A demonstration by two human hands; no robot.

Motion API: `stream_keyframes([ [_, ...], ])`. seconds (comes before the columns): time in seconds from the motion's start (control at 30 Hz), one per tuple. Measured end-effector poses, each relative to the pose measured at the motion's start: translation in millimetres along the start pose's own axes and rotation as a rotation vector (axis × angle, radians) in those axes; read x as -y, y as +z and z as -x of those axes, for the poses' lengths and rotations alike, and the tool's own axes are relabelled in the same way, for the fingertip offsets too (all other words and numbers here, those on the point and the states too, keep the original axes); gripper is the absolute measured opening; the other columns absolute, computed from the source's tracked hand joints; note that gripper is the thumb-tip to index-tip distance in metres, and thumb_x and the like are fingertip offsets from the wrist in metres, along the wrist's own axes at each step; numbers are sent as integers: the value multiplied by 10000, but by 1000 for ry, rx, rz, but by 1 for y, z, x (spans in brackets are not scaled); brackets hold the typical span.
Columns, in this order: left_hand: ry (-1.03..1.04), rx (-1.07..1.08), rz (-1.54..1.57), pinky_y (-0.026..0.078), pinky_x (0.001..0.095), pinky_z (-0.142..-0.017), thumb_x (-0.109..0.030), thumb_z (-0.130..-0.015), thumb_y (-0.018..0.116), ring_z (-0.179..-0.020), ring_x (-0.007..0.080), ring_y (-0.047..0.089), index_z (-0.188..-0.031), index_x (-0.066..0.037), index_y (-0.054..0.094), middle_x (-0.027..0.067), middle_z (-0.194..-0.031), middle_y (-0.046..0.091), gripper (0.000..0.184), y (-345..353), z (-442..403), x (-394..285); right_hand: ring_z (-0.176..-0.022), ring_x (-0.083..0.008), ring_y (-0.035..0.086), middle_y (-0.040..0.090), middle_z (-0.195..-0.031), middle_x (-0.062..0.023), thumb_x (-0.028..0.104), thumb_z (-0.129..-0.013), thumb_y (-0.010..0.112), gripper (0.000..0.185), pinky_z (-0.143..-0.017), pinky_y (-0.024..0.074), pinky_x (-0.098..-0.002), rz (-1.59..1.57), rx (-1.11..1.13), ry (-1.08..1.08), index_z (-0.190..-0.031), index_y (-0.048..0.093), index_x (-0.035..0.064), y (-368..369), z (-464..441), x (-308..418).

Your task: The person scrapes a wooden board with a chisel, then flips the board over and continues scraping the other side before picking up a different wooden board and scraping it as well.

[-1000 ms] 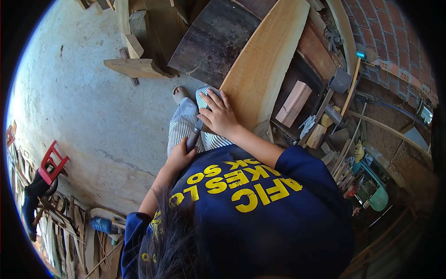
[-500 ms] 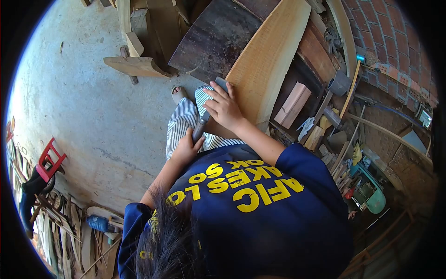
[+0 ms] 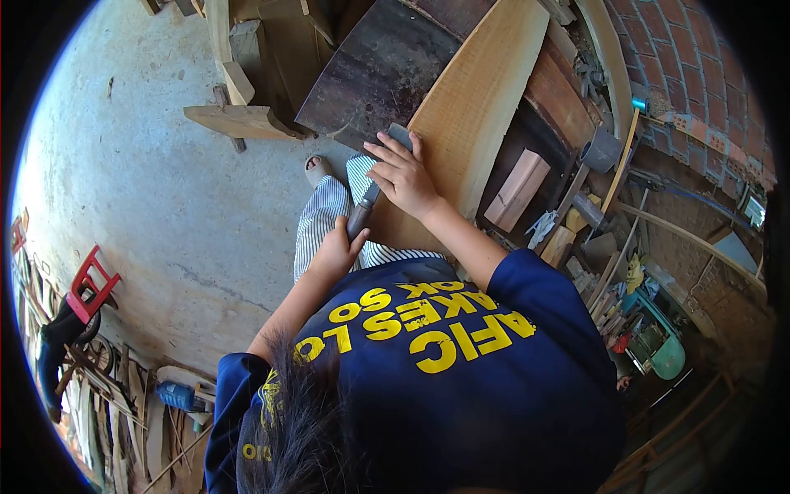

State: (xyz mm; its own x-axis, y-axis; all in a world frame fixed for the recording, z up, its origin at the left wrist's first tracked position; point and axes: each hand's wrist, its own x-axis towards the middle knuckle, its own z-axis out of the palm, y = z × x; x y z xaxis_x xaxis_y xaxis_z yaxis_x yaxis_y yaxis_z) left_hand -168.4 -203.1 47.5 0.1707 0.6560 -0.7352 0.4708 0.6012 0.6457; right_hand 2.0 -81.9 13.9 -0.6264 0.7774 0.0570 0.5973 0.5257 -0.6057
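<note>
A flat file with a dark handle and a grey metal blade lies slantwise along the near left edge of a broad pale wooden board. My left hand is closed round its handle. Over the blade lies my right hand, its fingers bent across the metal and the blade's far end showing past them. The board rests close to my striped trouser legs, its curved side to the right. Much of the blade is hidden under my right fingers.
A dark stained panel lies beyond the board. To the right are a reddish wood block, offcuts and a brick wall. A pointed wood piece and a red stool stand on the concrete floor at left.
Both hands and the file have slid a little forward and to the right along the board's edge. The grip looks the same, and the board has barely shifted.
</note>
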Motion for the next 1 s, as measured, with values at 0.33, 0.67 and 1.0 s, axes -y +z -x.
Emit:
stream_keyframes([
  [0.33,24,-64,-57,481,508,-651,-410,-907,527,-763,484,600,-985,64,410,338,-782,596,495,-7,-34,-56,-1250,-276,458,635,-1150,-68,216,-878,592,186,-1082,142,-527,51,-128,-4,-759,627,78,-35,-31,-41],
  [0.67,12,6,-49,465,497,-694,-374,-908,536,-814,485,590,-1018,36,420,327,-811,597,440,-15,-8,-24,-1269,-249,438,631,-1156,-62,234,-897,559,228,-1086,99,-551,-10,-49,82,-753,622,69,-11,-12,-2],
  [1.0,-2,-22,-24,481,497,-675,-378,-910,526,-786,492,596,-1032,65,428,339,-794,595,470,-5,-29,-44,-1247,-223,464,640,-1141,-63,195,-895,557,223,-1098,96,-517,22,-122,66,-720,603,65,-22,-27,-26],
])
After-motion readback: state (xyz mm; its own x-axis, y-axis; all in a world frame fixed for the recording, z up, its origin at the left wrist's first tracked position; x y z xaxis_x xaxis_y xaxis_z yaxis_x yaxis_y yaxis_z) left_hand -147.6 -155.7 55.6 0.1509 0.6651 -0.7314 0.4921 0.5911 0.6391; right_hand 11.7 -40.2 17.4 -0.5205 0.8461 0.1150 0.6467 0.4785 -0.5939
